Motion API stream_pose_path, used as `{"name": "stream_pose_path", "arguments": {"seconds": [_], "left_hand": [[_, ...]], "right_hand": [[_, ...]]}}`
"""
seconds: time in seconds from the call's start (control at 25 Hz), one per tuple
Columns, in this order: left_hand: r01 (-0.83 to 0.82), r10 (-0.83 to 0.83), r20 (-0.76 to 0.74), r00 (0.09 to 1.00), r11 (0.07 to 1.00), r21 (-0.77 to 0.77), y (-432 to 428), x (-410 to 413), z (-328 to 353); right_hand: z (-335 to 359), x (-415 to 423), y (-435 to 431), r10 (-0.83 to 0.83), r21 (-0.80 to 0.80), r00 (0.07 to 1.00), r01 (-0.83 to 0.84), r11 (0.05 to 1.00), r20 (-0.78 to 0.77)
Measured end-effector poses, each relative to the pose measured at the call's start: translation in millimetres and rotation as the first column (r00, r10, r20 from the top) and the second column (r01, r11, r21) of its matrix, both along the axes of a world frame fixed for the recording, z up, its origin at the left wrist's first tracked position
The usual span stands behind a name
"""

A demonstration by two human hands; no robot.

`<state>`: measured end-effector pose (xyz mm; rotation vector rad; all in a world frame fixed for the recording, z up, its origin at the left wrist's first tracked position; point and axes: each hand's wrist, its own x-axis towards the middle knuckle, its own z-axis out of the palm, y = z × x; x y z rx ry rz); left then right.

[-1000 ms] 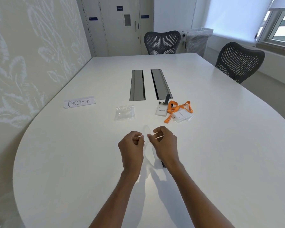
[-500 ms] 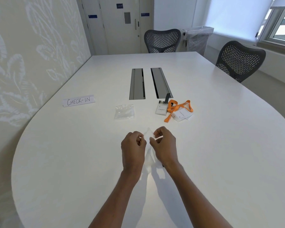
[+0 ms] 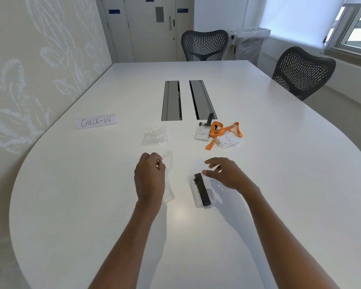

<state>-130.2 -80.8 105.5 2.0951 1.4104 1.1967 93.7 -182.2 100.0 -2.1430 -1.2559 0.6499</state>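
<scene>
Left hand [image 3: 149, 180] clamped on a sleeve, right hand [image 3: 225, 174] spread open beside a badge.

The left fingers curl round a clear, soft plastic sleeve [image 3: 168, 193]. The right fingers hover, relaxed, just right of a white card badge with a black strap [image 3: 202, 191]. The badge lies flat between the hands, toward the near edge of the white rounded table [image 3: 71, 205].

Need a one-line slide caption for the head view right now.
Left hand grips a clear sleeve while the open right hand hovers by a black-strapped card on the table.

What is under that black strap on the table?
A white card lies under the black strap, flat on the table. The strap covers the card's middle, so anything printed there is hidden.
</scene>
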Motion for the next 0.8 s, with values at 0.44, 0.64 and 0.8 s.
{"name": "stream_pose_path", "arguments": {"seconds": [0.44,0.64,0.8], "left_hand": [[0.022,-0.028,-0.123,0.992,0.998,-0.053,-10.5,3.1,-20.2],[0.042,-0.053,-0.108,0.993,0.994,-0.101,-12.9,2.6,-24.3],[0.063,-0.068,-0.030,0.997,0.987,-0.148,-4.7,3.4,-26.9]], "right_hand": [[-40.6,-20.7,16.7,-0.051,-0.009,0.997,0.050,0.999,-0.054],[-36.0,-16.8,13.5,-0.122,0.061,0.976,0.135,0.989,-0.181],[-21.3,-10.9,10.9,-0.068,0.044,0.990,0.074,0.996,-0.120]]}}
